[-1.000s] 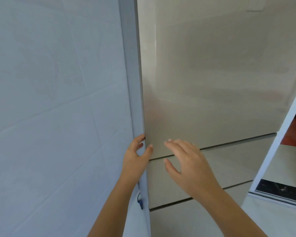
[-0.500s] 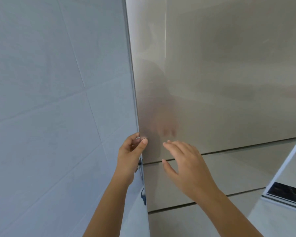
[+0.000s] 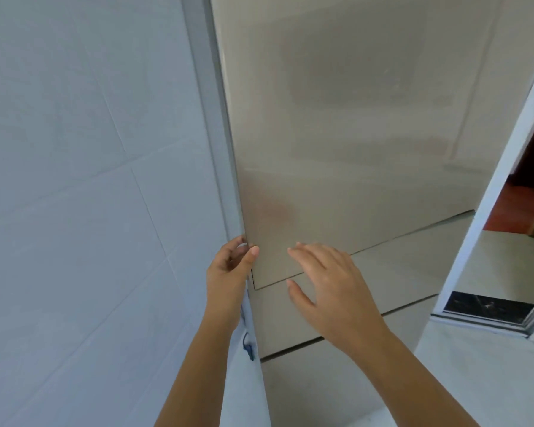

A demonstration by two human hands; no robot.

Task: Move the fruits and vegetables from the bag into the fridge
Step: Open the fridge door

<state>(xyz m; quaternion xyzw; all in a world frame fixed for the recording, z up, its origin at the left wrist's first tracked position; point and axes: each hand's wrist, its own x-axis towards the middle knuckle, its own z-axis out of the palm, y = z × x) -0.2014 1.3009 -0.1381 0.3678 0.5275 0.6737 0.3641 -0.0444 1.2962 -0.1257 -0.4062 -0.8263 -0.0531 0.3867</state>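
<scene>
The left hand (image 3: pixel 228 272) curls round the left edge of the fridge door (image 3: pixel 336 149), thumb on the front face and fingers (image 3: pixel 238 241) tucked behind the edge, pinching it just above the door's lower corner. The right hand (image 3: pixel 330 291) hovers beside it with fingers spread and empty, over the seam between the door and the drawer (image 3: pixel 383 282) below. Left of the left hand is a tiled wall (image 3: pixel 74 211). Beyond the right hand, a doorway (image 3: pixel 524 186) opens. The door looks shut; no bag or produce shows.
</scene>
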